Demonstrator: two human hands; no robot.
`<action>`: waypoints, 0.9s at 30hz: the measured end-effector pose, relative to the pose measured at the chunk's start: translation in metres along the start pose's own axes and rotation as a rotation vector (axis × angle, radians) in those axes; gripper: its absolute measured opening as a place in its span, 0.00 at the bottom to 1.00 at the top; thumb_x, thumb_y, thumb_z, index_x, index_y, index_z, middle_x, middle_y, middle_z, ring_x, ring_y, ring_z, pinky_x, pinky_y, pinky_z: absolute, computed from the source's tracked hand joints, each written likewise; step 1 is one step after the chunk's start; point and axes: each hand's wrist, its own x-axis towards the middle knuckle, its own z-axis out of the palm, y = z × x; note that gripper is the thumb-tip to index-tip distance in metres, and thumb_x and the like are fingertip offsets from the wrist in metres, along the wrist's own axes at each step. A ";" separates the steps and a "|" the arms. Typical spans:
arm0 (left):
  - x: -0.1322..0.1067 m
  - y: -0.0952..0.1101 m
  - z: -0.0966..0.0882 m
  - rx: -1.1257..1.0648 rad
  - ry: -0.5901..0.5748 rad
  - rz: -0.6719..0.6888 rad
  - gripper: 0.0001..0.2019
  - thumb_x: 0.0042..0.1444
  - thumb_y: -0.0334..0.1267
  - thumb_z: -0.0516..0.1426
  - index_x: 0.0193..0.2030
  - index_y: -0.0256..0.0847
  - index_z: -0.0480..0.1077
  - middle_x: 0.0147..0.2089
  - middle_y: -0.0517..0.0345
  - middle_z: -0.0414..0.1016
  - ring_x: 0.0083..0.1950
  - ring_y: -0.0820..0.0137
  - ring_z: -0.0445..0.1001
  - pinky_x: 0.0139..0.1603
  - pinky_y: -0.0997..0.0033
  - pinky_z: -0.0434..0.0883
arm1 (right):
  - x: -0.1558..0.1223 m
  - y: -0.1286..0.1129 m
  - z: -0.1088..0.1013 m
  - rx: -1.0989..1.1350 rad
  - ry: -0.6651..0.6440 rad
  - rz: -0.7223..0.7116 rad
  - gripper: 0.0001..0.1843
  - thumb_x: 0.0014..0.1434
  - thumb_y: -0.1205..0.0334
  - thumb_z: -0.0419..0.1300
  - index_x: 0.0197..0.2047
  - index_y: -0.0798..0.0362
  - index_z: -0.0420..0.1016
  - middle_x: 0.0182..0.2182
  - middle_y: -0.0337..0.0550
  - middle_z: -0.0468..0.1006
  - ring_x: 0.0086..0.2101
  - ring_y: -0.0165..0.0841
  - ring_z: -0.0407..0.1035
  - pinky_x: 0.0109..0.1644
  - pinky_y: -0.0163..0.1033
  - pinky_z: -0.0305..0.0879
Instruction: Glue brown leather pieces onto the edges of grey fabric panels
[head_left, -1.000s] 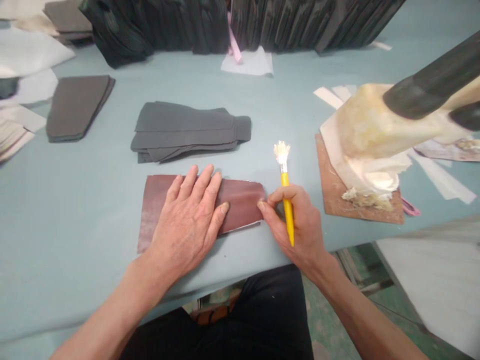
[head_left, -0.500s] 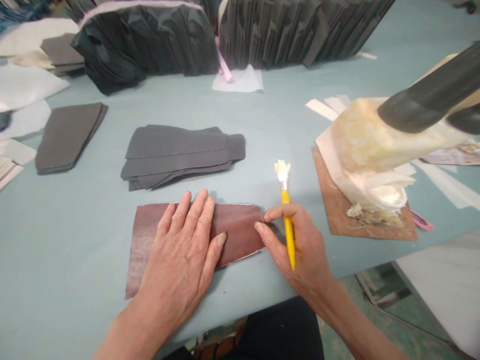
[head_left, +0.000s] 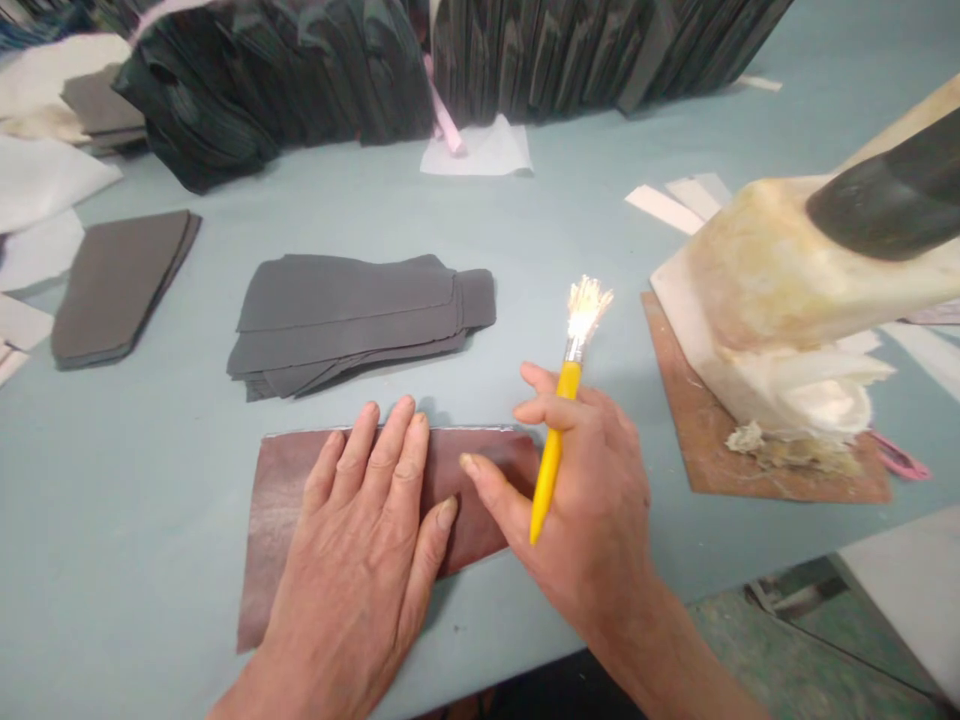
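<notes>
My left hand (head_left: 367, 530) lies flat with its fingers stretched out on a reddish-brown leather piece (head_left: 277, 500), covering its middle. A thin pale edge runs along the leather's far side. Over the leather's right end, my right hand (head_left: 592, 480) holds a glue brush (head_left: 555, 440) with a yellow handle. Its pale, splayed bristles point up and away. The right thumb reaches over the leather, apart from the index finger; whether it touches the surface I cannot tell. Just beyond the leather lies a stack of dark grey cut pieces (head_left: 352, 310).
A crusted white glue container (head_left: 757, 270) stands on a brown board (head_left: 690, 420) at the right, with dried scraps beside it. Bundled black pieces (head_left: 322, 80) line the back. Another grey stack (head_left: 124, 290) and white sheets (head_left: 45, 170) lie left. The table's front edge runs near me.
My right hand has left the leather's right tip, its thumb moving left over the leather and its fingers lifting. The brush has tilted to the right at its bristle end. My left hand stays flat.
</notes>
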 end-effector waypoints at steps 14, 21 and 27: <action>-0.001 -0.003 0.000 -0.062 -0.045 -0.004 0.33 0.74 0.42 0.46 0.80 0.23 0.52 0.82 0.31 0.56 0.83 0.41 0.51 0.80 0.44 0.48 | -0.003 0.011 -0.001 -0.121 -0.114 0.088 0.16 0.74 0.49 0.59 0.57 0.51 0.68 0.61 0.61 0.79 0.57 0.53 0.76 0.58 0.61 0.72; 0.002 0.003 -0.003 -0.014 -0.038 -0.041 0.30 0.76 0.42 0.44 0.77 0.23 0.58 0.80 0.33 0.61 0.81 0.39 0.58 0.77 0.41 0.55 | -0.008 0.025 0.001 -0.117 -0.031 0.063 0.12 0.74 0.55 0.59 0.55 0.51 0.69 0.60 0.59 0.80 0.55 0.50 0.78 0.58 0.59 0.73; 0.003 0.007 -0.002 -0.035 -0.058 -0.083 0.31 0.77 0.44 0.43 0.78 0.25 0.60 0.81 0.36 0.60 0.81 0.41 0.60 0.77 0.38 0.61 | 0.002 0.020 -0.013 -0.082 -0.013 -0.056 0.10 0.73 0.60 0.59 0.55 0.51 0.69 0.59 0.57 0.81 0.55 0.50 0.79 0.57 0.58 0.74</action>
